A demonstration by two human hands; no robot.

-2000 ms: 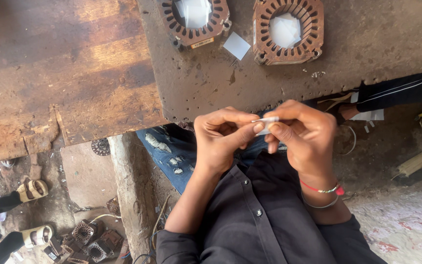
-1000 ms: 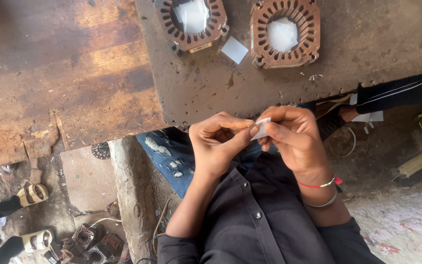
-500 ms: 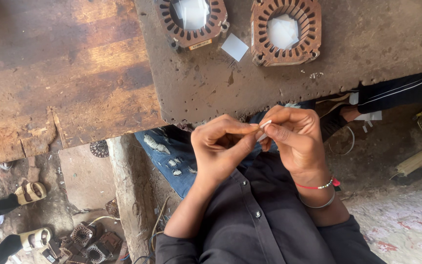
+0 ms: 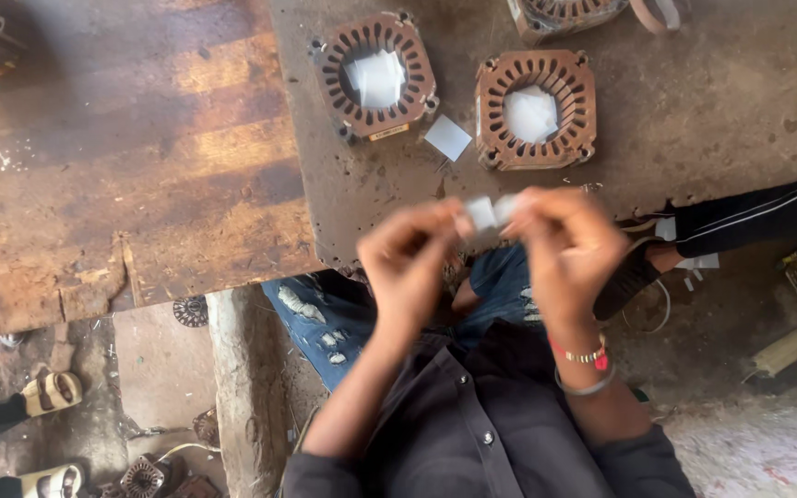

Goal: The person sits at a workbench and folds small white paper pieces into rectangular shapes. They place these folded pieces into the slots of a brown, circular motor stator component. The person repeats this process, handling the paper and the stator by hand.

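Both hands, the left hand and right hand, pinch a small white paper slip between them above the tabletop edge, while two slotted stator cores already hold white paper.

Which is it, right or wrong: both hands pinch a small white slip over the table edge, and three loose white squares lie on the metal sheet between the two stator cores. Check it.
Wrong on the count. The head view shows one loose white square between the two stator cores, not three. The rest stands: left hand and right hand pinch a small white slip over the table edge.
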